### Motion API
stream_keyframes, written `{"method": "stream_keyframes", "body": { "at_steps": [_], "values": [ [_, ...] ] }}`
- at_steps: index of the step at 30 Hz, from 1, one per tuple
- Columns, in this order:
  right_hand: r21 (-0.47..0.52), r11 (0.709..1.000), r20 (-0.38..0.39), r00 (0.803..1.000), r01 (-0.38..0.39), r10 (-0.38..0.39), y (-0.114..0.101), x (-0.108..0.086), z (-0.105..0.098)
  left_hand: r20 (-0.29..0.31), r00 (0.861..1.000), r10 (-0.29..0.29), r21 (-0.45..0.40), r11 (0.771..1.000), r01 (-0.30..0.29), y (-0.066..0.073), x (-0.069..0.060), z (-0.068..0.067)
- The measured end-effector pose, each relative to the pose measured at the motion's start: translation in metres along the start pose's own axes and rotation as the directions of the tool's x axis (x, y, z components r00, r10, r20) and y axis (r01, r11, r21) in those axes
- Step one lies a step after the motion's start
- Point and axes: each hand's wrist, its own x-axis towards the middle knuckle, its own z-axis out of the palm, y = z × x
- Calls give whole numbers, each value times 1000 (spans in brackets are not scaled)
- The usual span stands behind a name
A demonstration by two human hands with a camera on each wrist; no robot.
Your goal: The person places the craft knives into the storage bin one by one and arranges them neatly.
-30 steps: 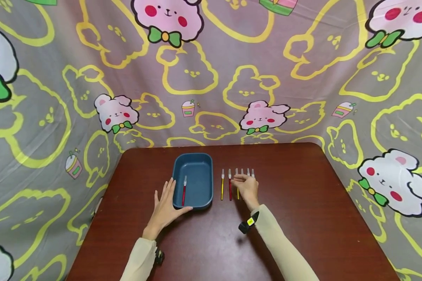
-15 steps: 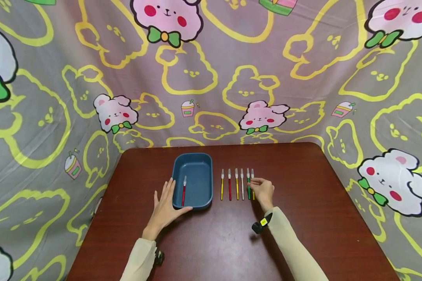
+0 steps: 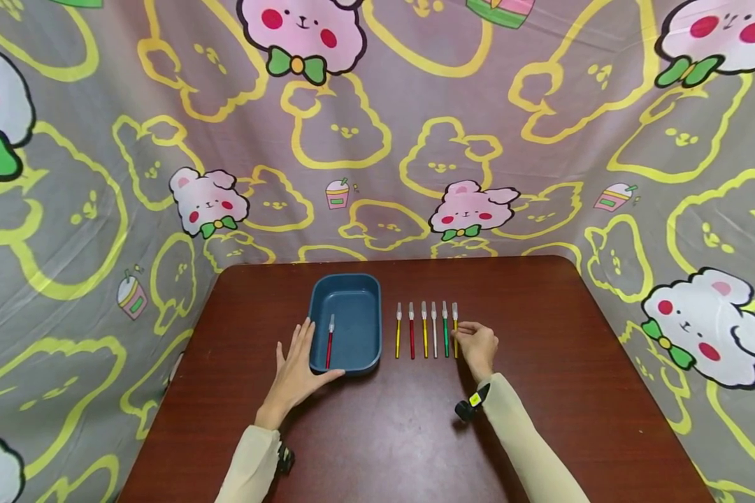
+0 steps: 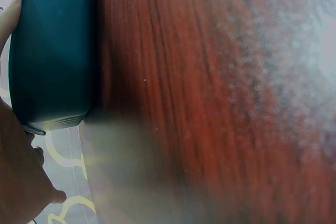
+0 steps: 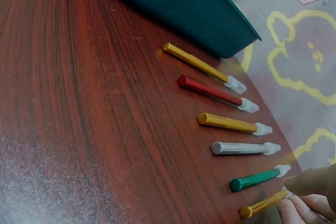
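Head view: what surrounds the hands?

Glossy red-brown table (image 3: pixel 377 440) below them, cartoon-print cloth (image 3: pixel 377 140) beyond. The left hand (image 3: pixel 296 377), fingers spread, touches a blue tray (image 3: pixel 356 323); only this view shows the red pen (image 3: pixel 330 346) inside.

And the right hand (image 3: pixel 478 350)?

It pinches the yellow pen (image 5: pixel 264 204), the one nearest it: shiny gold, translucent cap (image 3: pixel 455 310). Five other pens (image 3: pixel 424 335) lie to its left.

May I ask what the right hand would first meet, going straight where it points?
Beyond the pinched yellow tool, the right hand would probably meet the green tool, though depth is unclear.
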Motion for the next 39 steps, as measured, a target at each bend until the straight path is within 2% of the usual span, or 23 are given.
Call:
{"method": "stream_keyframes", "body": {
  "at_steps": [7,18,27,32,39],
  "values": [
    [1,1000,-1,1000,-22,22,5,-1,5,-2,1000,-1,5,1000,1,-1,0,1],
    [-30,999,-19,1000,-24,24,2,-1,11,4,1000,-5,3,1000,5,0,0,1],
    [-14,999,-38,999,-38,37,3,2,11,4,1000,-6,12,1000,6,0,1,1],
    [-27,1000,-26,1000,-16,16,2,1,11,7,1000,-10,7,1000,10,1,1,1],
    [-57,998,-53,998,14,-17,-1,0,15,-23,1000,8,-4,1000,-8,0,-1,2]
  ]
}}
